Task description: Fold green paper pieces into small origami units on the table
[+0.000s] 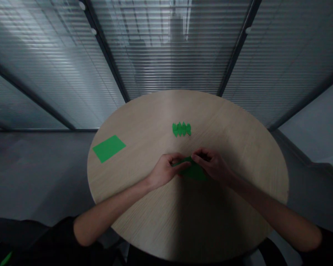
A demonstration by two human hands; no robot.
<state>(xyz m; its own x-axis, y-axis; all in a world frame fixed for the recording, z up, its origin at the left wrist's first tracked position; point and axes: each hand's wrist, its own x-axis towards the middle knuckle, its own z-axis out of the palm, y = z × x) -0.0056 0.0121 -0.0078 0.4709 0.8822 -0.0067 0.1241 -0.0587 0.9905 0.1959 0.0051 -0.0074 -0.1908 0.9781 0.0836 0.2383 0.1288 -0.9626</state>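
Observation:
A sheet of green paper [195,173] lies at the middle of the table, partly covered by my fingers and in shadow. From the left, my left hand [168,170] pinches its upper edge between thumb and fingers. My right hand [211,162] closes on the same edge from the right, thumb and fingertips together close to the left hand's fingers. Whether the edge is folded under the fingers is hard to see. Just beyond the hands sits a row of several small pointed green paper pieces [181,129], touching side by side.
On the left part of the round wooden table [144,122] lies a flat green paper sheet [109,148]. Glass panels with blinds [155,66] stand behind the table's far edge. A dark chair part [272,253] shows below the near right edge.

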